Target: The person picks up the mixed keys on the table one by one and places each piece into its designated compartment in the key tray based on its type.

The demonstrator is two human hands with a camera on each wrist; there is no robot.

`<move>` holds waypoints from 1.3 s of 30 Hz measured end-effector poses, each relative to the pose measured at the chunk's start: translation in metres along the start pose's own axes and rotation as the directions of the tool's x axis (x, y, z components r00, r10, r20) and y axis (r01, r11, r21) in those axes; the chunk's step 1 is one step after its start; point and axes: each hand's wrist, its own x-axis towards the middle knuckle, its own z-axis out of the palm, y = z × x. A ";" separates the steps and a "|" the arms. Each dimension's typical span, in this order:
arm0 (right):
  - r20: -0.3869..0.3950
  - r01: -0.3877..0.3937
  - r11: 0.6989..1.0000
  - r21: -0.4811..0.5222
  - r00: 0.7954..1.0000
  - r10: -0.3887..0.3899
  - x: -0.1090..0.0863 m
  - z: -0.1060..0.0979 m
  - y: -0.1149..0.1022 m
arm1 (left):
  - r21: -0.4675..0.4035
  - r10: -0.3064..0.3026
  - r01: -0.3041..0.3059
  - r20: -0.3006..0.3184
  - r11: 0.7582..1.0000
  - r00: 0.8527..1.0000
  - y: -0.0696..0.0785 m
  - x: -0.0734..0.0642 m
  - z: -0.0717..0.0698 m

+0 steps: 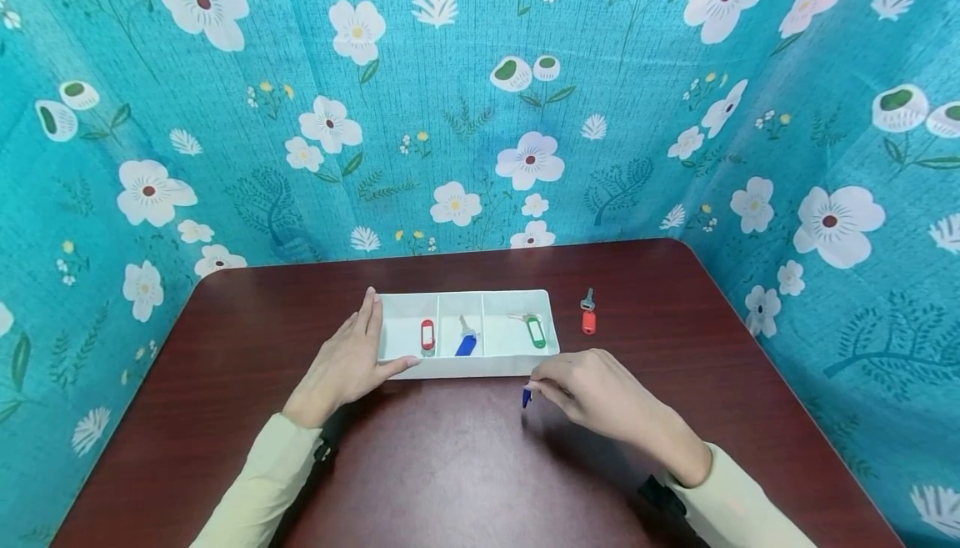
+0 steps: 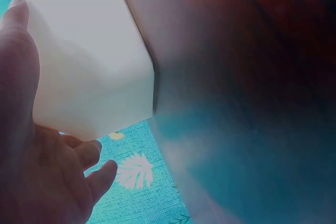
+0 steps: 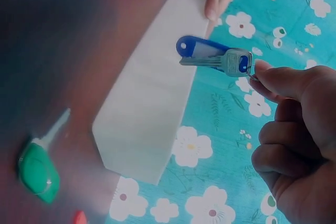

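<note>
A white three-compartment tray [image 1: 450,369] stands on the table. My left hand [image 1: 347,367] rests at its left end, with straight fingers along the end wall and the thumb over the front rim. Pinched between thumb and forefinger of my right hand [image 1: 600,389] is the ring of a key [image 3: 236,62] with a blue tag [image 3: 202,47], hanging in front of the tray's right end. Inside the tray lie a red-tagged key [image 1: 427,336] on the left, a blue-tagged key [image 1: 466,344] in the middle and a green-tagged key [image 1: 536,331] on the right.
Another red-tagged key [image 1: 588,321] lies on the table right of the tray. In the right wrist view a green-tagged key [image 3: 39,171] lies on the table. A flowered turquoise curtain [image 1: 480,114] hangs behind the dark table [image 1: 450,465] and at its sides.
</note>
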 end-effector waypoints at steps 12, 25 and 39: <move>-0.021 -0.013 1.000 -0.010 1.000 0.013 0.012 -0.008 0.002 | -0.018 -0.008 0.008 0.016 1.000 1.000 0.000 0.001 0.000; -0.055 -0.003 1.000 -0.020 0.998 0.002 0.027 -0.013 0.000 | -0.015 -0.004 0.005 0.017 1.000 1.000 0.000 0.002 -0.002; -0.093 0.019 0.998 -0.057 0.995 -0.024 0.040 -0.018 -0.003 | -0.017 -0.010 0.010 0.004 1.000 1.000 0.001 -0.001 -0.002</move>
